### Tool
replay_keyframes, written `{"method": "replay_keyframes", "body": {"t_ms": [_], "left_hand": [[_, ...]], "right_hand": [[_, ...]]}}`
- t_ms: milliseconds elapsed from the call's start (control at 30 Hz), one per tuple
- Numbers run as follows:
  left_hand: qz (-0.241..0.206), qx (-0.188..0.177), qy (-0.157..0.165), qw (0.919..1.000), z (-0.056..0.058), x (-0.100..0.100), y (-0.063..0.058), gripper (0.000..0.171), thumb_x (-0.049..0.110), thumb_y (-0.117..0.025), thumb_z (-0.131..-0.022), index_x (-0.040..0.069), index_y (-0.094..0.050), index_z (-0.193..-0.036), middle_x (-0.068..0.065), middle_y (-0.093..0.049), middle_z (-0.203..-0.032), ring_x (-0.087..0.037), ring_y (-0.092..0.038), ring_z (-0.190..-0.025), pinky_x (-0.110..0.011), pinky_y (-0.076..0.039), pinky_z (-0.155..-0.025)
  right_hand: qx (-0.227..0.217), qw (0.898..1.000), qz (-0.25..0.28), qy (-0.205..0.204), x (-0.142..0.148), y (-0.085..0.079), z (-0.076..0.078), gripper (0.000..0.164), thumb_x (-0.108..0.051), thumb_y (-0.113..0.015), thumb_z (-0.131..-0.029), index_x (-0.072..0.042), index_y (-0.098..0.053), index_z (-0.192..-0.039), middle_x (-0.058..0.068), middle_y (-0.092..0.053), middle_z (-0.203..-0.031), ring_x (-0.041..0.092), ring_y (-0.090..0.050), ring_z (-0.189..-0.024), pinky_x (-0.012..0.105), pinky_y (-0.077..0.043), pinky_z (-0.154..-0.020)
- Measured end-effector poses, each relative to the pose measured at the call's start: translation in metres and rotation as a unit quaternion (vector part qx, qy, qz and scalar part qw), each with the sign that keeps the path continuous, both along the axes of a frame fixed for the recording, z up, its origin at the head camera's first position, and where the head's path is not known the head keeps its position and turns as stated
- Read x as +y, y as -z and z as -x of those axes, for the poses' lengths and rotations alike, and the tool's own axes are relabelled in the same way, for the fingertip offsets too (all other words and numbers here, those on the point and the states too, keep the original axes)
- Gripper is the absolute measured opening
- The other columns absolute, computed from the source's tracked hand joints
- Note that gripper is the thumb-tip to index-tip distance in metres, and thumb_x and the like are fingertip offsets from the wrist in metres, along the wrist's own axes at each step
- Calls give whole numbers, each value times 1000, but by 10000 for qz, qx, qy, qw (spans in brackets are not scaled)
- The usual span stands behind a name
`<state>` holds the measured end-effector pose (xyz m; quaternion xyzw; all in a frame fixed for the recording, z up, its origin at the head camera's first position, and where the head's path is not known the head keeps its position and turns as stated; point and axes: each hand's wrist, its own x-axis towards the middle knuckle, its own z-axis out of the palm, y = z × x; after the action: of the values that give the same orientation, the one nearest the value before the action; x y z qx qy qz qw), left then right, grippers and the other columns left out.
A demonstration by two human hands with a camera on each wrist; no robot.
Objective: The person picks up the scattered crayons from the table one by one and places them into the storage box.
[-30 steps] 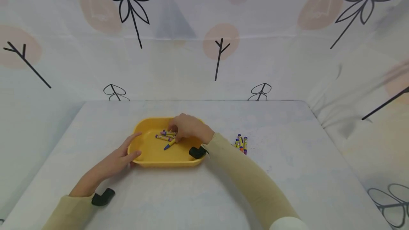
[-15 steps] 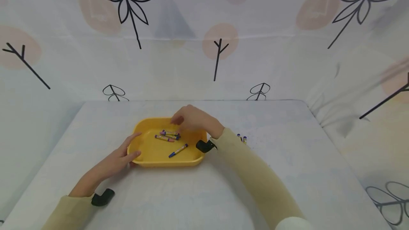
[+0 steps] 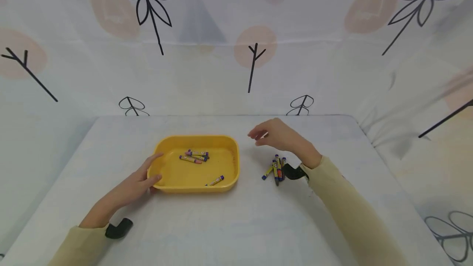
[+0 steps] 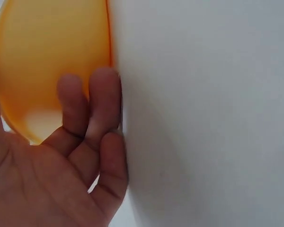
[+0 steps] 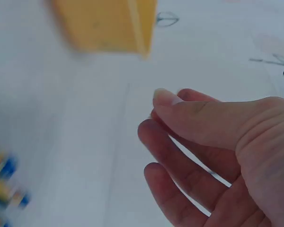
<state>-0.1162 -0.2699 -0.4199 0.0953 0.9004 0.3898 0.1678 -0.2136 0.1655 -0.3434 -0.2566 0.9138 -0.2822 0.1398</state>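
Note:
A yellow plastic tray [image 3: 173, 177] stands on the table, left of the middle. My left hand [image 3: 131, 186] grips its left end, and in the left wrist view the curled fingers [image 4: 104, 97] lie against the tray's outside. Several crayons [image 3: 198, 154] lie together towards the back of the tray; a single blue-ended crayon [image 3: 215, 181] rests near the front wall, partly hidden by it. Right of the tray my right hand [image 3: 281, 136] hovers above the table, fingers loosely bent. The right wrist view shows nothing held in that hand [image 5: 213, 142].
A small heap of crayons [image 3: 276, 169] lies on the white table [image 3: 229, 225], just in front of my right hand, and shows blurred in the right wrist view. Behind the table hangs a pale patterned cloth [image 3: 207, 77].
The right hand has let go of the blue-ended crayon, which has rolled to the tray's front wall. That hand has moved right, out of the tray. The left hand has stayed put.

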Motion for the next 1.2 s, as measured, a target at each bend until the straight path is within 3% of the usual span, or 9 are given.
{"method": "replay_keyframes", "body": {"t_ms": [100,167,300,467,667,933,1200], "left_hand": [[19,19,-95,10000,-1,1,-2,64,22,-50,-104,23,-17,-158,-17,-52,-120,-28,-54,-91,-46,-42,-85],[-22,21,-153,9999,-1,2,-3,64,14,-48,-101,22,-18,-157,-12,-55,-98,-24,-53,-74,-38,-41,-73],[-122,19,-235,9996,-3,4,-7,65,8,-46,-98,20,-20,-156,-8,-56,-78,-22,-51,-65,-31,-42,-61],[-133,-18,-288,9995,-4,6,-10,64,7,-44,-98,17,-20,-157,-8,-57,-78,-23,-52,-65,-30,-43,-60],[-154,-115,-328,9993,-3,8,-11,65,7,-44,-98,16,-18,-157,-9,-56,-79,-24,-52,-67,-31,-43,-61],[-101,-83,-270,9995,-2,8,-6,66,8,-45,-98,18,-17,-157,-8,-56,-79,-23,-52,-68,-32,-43,-62],[-146,-146,-295,9994,-2,9,-7,66,8,-45,-99,19,-16,-157,-9,-55,-79,-23,-49,-66,-31,-41,-60]], "right_hand": [[-80,9998,84,156,27,11,-9,30,-6,-71,-91,-7,-70,-121,8,-70,-115,20,-65,-103,37,-54,-85],[-117,9996,163,214,42,19,-15,29,-4,-71,-91,-4,-70,-121,11,-69,-116,22,-66,-102,40,-53,-86],[70,9997,90,206,63,31,-25,29,-1,-71,-90,-5,-71,-118,7,-70,-115,23,-64,-104,43,-51,-90],[384,9991,-78,-154,77,42,-33,32,5,-73,-86,-9,-73,-115,2,-68,-118,26,-61,-110,45,-51,-90],[287,9984,-259,-401,82,52,-35,35,3,-76,-84,-11,-73,-115,6,-66,-123,31,-59,-116,50,-48,-93],[353,9977,-557,-170,86,60,-37,28,0,-80,-80,-14,-74,-104,-2,-68,-109,23,-60,-103,46,-49,-91],[784,9888,-1145,-542,89,62,-36,22,-1,-84,-76,-19,-78,-88,-10,-63,-93,16,-55,-92,40,-49,-84]]}}
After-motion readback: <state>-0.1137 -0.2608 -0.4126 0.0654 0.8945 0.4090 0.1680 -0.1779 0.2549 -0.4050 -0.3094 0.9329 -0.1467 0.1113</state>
